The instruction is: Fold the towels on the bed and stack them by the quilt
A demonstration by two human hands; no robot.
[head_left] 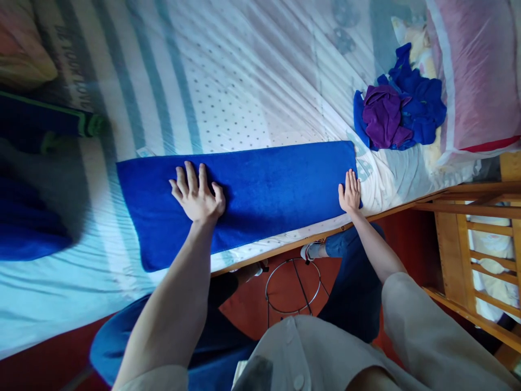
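Note:
A long blue towel point(264, 190), folded into a strip, lies flat across the bed near its front edge. My left hand point(197, 193) presses flat on the towel's left part with fingers spread, open. My right hand point(349, 193) lies flat and open on the towel's right end, fingers stretched out and close together.
A striped and dotted bedsheet point(228, 81) covers the bed. A heap of blue and purple cloths point(396, 111) sits at the far right beside a pink pillow point(476, 76). More dark blue fabric point(28, 217) lies at left. A wooden crib rail point(472, 228) stands at right; a wire ring stand point(293, 288) sits on the red floor.

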